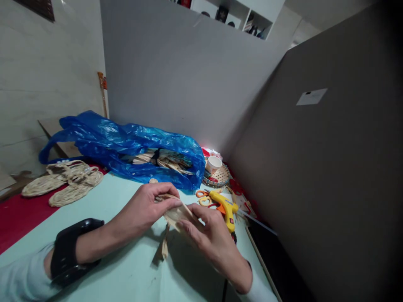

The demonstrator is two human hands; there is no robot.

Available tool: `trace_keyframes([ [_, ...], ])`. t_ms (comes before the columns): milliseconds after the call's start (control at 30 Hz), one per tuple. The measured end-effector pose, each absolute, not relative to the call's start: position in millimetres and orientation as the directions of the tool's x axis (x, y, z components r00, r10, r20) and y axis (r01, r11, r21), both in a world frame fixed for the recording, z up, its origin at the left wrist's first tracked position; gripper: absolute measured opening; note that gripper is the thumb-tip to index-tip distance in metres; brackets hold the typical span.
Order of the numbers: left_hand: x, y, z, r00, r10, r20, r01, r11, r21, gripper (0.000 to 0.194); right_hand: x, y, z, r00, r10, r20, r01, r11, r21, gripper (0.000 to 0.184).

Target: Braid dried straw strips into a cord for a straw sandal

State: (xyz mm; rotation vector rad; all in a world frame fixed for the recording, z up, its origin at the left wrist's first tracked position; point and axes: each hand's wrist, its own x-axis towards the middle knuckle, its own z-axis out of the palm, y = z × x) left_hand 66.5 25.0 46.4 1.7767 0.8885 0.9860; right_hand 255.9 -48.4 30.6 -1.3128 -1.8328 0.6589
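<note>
Holding a dried strip just above the surface, pinched thumb-to-fingers in the left grip and likewise in the right grip, directly between the two. Seems to be opening out or folding the piece; calls for light, even tension and a careful thumb, to avoid splitting along the grain. Looks papery, pale straw in colour, broad and slightly cupped near the right grip, narrower and rolled near the left. Trailing below, between both grips: a twisted tail, frayed at the end. Close beyond the right grip, a smooth yellow glue gun beside orange-handled scissors. Farther beyond the grips, a crinkled, glossy blue bag around bundled dry strips. Away past the left grip, coarse braided sandals, rounded at the toes.
</note>
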Motion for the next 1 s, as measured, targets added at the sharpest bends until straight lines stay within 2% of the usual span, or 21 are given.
trace_keyframes([
  [67, 69, 23, 46, 0.368, 0.899, 0.239, 0.068, -0.283, 0.957, 0.020, 249, -46, 23, -0.112, 0.958, 0.265, 0.500, 0.285, -0.818, 0.024],
  [133, 71, 22, 43, 0.288, 0.937, 0.200, -0.080, -0.184, 0.980, 0.029, 247, -42, 18, 0.007, 0.966, 0.259, 0.369, 0.238, -0.898, 0.022],
  [200, 75, 20, 36, 0.317, 0.938, 0.143, -0.160, -0.095, 0.982, 0.036, 246, -39, 14, 0.089, 0.966, 0.244, 0.213, 0.220, -0.952, 0.022],
  [333, 87, 16, 17, 0.505, 0.855, 0.114, -0.076, -0.087, 0.993, 0.027, 244, -39, 14, 0.099, 0.978, 0.183, -0.011, 0.185, -0.983, 0.025],
  [500, 89, 14, 12, 0.511, 0.849, 0.137, -0.049, -0.130, 0.990, 0.022, 244, -42, 14, 0.058, 0.996, 0.065, -0.212, 0.076, -0.974, 0.024],
  [700, 89, 11, 19, 0.467, 0.864, 0.186, 0.041, -0.232, 0.972, 0.016, 242, -42, 15, 0.087, 0.994, 0.069, -0.189, 0.084, -0.978, 0.024],
  [1000, 88, 10, 19, 0.503, 0.845, 0.180, 0.067, -0.246, 0.967, 0.014, 242, -39, 11, 0.087, 0.995, 0.055, -0.129, 0.066, -0.989, 0.029],
])
